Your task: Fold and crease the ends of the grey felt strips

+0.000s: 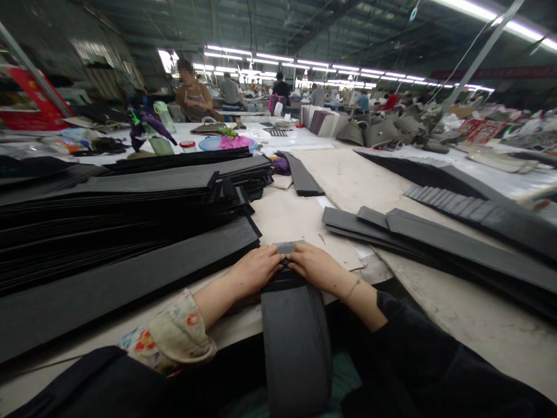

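Observation:
A long dark grey strip (296,342) hangs over the table's front edge toward my lap, its far end on the table. My left hand (262,266) grips that far end from the left, fingers bent and pressed together. From the right, my right hand (310,264) pinches the same end, and the fingertips of both hands nearly meet. A flat grey end (290,249) shows just beyond the fingers. Whatever lies under the fingertips is hidden.
Tall stacks of dark strips (108,215) fill the left side. More grey strips (452,249) lie at the right, and a short one (300,174) ahead. Beyond are a blue tray (209,143), a green bottle (164,116) and grey bags (383,130). Several people work farther back.

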Action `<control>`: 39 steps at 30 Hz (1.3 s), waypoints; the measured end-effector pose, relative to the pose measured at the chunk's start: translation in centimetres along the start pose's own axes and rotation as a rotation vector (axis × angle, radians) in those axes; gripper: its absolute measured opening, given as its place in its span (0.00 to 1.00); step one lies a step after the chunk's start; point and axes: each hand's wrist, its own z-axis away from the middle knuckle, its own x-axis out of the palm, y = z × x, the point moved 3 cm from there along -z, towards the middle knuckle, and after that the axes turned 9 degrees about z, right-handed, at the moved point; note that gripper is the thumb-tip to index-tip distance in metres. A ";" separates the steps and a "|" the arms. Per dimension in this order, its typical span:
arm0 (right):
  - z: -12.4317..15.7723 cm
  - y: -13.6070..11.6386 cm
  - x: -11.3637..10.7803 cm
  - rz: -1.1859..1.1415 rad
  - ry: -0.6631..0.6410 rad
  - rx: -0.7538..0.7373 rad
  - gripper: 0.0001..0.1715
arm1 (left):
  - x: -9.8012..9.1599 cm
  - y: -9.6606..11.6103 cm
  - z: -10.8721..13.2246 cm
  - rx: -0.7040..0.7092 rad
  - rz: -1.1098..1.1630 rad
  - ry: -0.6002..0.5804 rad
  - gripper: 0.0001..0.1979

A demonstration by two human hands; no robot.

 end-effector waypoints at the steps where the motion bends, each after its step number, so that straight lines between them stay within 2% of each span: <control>1: 0.2 0.1 0.0 -0.005 0.010 0.017 0.12 | 0.0 -0.1 0.3 0.004 0.007 -0.001 0.13; 7: 1.1 0.1 0.3 0.016 0.064 0.161 0.16 | 0.2 -0.6 2.3 -0.012 0.074 0.071 0.15; 10: 1.3 -0.2 0.6 0.007 0.102 0.207 0.17 | -0.2 -0.7 2.4 -0.012 0.081 0.046 0.15; 13: 1.6 -0.3 0.9 -0.020 0.132 0.218 0.16 | -1.1 -0.6 1.1 -0.063 0.062 -0.018 0.15; 17: 2.0 -0.3 1.4 -0.052 0.200 0.257 0.15 | -2.1 -0.1 -2.7 -0.170 0.035 0.010 0.15; 21: 2.5 -0.3 1.9 -0.111 0.264 0.284 0.16 | -1.2 -0.5 -6.2 -0.212 0.047 -0.038 0.12; 24: 2.6 -0.2 2.1 -0.158 0.311 0.276 0.16 | -0.5 -1.4 -7.7 -0.230 0.058 -0.071 0.12; 29: 2.8 0.0 2.1 -0.209 0.379 0.288 0.14 | -0.3 -2.0 -8.9 -0.235 0.113 -0.089 0.11; 35: 2.8 0.1 2.4 -0.219 0.384 0.288 0.13 | 0.3 -0.8 -8.7 -0.183 0.184 -0.047 0.17; 39: 2.8 0.1 2.4 -0.217 0.382 0.290 0.14 | 0.5 -0.2 -8.2 -0.125 0.197 -0.020 0.16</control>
